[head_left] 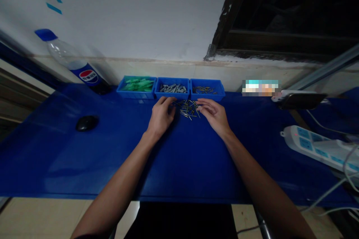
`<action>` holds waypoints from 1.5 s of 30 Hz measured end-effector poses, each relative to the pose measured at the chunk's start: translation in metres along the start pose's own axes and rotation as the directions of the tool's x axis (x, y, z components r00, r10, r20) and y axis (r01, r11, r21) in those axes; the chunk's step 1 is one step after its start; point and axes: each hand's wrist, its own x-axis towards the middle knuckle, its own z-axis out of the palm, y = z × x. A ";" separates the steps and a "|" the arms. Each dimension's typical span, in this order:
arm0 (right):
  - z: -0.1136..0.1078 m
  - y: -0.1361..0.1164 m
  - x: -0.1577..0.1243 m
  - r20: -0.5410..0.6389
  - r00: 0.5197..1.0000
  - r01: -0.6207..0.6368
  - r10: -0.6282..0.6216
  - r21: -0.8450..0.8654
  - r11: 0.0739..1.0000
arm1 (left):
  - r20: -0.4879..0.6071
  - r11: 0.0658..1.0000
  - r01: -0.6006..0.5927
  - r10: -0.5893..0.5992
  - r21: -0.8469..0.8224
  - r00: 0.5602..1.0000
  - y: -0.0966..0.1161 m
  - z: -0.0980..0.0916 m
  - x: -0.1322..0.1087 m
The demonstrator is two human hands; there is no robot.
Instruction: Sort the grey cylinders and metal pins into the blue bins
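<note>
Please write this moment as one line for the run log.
left hand: at left edge of slim metal pieces, grip unclear | right hand: at their right edge, grip unclear | behind: three blue bins

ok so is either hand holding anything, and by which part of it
It cannot be told: the left hand and right hand curl at either side of a pile of thin gold and silver metal pins, but no clear grip shows.
</note>
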 end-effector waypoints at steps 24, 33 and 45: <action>-0.005 -0.006 -0.002 0.216 0.966 -0.158 0.140 0.071 0.985 | 0.125 0.945 -0.157 0.200 -0.287 0.972 0.014 0.003 -0.001; -0.011 -0.003 0.007 -0.114 0.988 0.102 -0.105 -0.028 0.994 | 0.348 0.948 -0.275 0.207 0.157 0.914 -0.003 0.014 -0.002; -0.022 0.018 0.001 -0.016 0.965 0.155 -0.260 -0.768 0.621 | 0.319 0.920 -0.201 0.090 0.336 0.943 0.000 0.019 -0.002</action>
